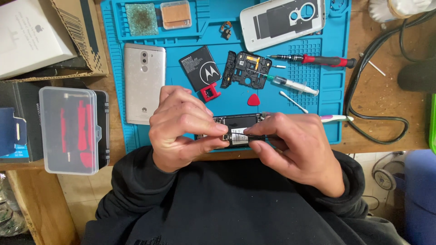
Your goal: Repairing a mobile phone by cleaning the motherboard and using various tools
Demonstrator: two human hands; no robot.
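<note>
Both my hands meet over an opened black phone (238, 122) lying at the near edge of the blue work mat (181, 97). My left hand (181, 129) grips the phone's left side, thumb and forefinger pinched at its middle. My right hand (295, 149) holds the right side and pinches a thin dark tool over a small white-labelled part (239, 132). A white and purple handle (337, 119) pokes out past my right hand. My black sleeves fill the bottom of the view.
On the mat lie a silver phone (144, 81), a black battery (200, 68), a black inner frame (246, 69), a white back cover (282, 17), a red screwdriver (318, 59), a syringe (290, 83), a red pick (253, 100) and a cotton swab (293, 101). A clear plastic case (70, 131) and boxes sit left; cables right.
</note>
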